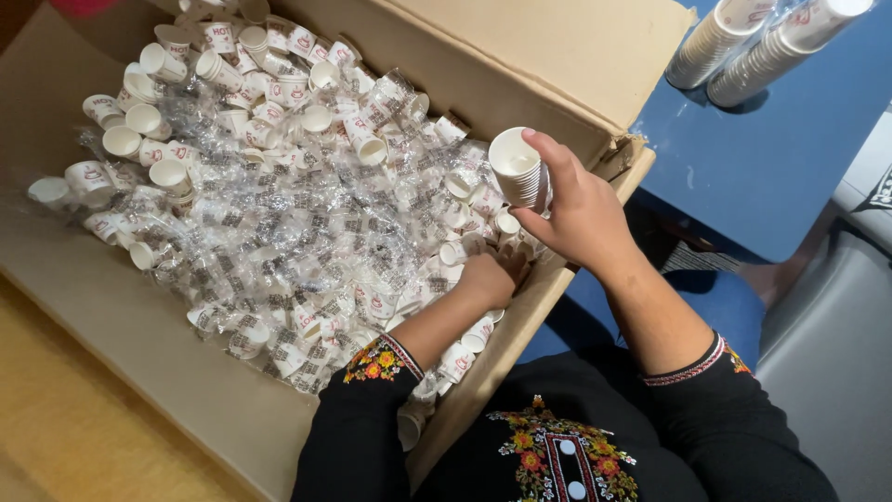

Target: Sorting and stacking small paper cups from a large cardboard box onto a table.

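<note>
Right hand (578, 212) grips a cup stack (518, 169); left hand (490, 277) digs, fingers hidden, among loose cups (279, 186) and plastic wrappers (307, 251).

Stack of small paper cups in our right hand, loose cups under our left.

We hold a short nested stack of white paper cups (518, 169) in our right hand (578, 216), tilted, open mouth facing up-left, just above the near right corner of the cardboard box (121, 307). Our left hand (491, 277) is down in the loose cups (279, 204), which lie every way, white with red print, mixed with crumpled clear plastic sleeves and filling the box.
</note>
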